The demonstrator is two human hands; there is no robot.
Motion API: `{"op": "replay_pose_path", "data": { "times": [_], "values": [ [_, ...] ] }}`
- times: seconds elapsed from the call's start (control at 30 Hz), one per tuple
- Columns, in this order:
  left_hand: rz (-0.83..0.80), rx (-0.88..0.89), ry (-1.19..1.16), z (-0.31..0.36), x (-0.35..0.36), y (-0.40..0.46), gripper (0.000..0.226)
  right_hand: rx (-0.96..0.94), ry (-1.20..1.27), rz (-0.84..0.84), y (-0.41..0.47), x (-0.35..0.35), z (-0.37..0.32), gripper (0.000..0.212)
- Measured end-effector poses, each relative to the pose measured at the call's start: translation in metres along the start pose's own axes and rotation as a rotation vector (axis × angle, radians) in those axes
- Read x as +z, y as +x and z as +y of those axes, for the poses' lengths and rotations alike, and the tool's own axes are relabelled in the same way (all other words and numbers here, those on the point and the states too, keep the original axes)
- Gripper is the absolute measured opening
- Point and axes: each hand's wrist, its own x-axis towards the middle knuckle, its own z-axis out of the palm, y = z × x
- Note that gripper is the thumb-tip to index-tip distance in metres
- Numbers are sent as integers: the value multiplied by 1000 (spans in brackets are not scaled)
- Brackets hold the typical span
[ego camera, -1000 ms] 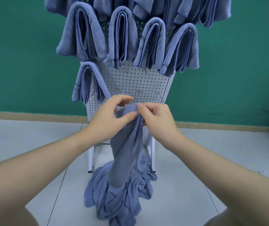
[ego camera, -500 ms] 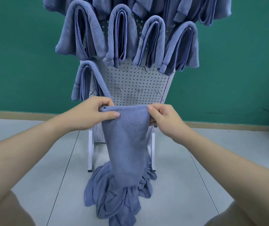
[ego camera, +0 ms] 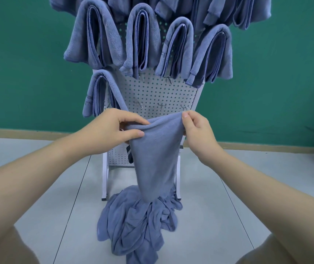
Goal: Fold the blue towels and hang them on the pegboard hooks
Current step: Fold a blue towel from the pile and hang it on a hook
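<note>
Towel [ego camera: 156, 147] held up in front of the lower part of the pegboard [ego camera: 160, 92], top edge now stretched wide between both hands; a second ago bunched into a narrow rope with the hands nearly touching. Lower end trailing down into the heap of towels [ego camera: 139, 221] on the floor [ego camera: 38, 187].

Left hand [ego camera: 112, 130]: thumb over the front of the left corner, fingers [ego camera: 133, 121] curled behind, clamped on the cloth. Right hand [ego camera: 198, 130]: thumb and forefinger pinching the right corner, raised slightly higher than the left.

Reading: edge found and opened out, so folding can begin; towel not yet lifted clear of the heap. Probably needs raising until it hangs free, then halving lengthwise.

Small dark label [ego camera: 129, 155] showing just behind the left edge of the cloth, below the left hand.

Pegboard status: row of four folded towels [ego camera: 142, 35] hanging across the middle, more above cut off by the frame, one folded towel [ego camera: 99, 92] at the left end of the row below. Three bare hooks [ego camera: 161, 106] in that lower row, just above the stretched edge; likely the next destinations.

Green wall [ego camera: 19, 63] behind.
</note>
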Motion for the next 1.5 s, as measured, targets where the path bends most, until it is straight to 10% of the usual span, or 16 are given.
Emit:
{"op": "replay_pose_path", "data": {
  "times": [0.1,0.3,0.67,0.9,1.03,1.1,1.33,1.5],
  "values": [
    [-56,-18,5,-2,1,1,8,-42,-23,42,-2,-3,-6,38],
    [-230,-52,265,-10,2,1,69,-89,-103,55,-1,-8,-3,42],
    [256,-37,-106,17,5,8,49,-226,-39,243,0,-3,-19,39],
    [440,-74,-475,22,8,11,28,37,255,-72,-4,-14,-32,38],
    [63,-329,-986,17,30,3,42,115,416,-114,-8,-10,-32,31],
    [-71,-440,-865,10,42,-3,53,92,413,-82,-8,-9,-31,32],
    [239,-371,-658,13,44,6,37,36,406,35,-1,-15,-19,49],
    [-142,-419,-517,14,53,0,28,93,450,141,3,-21,-12,60]
  ]
}}
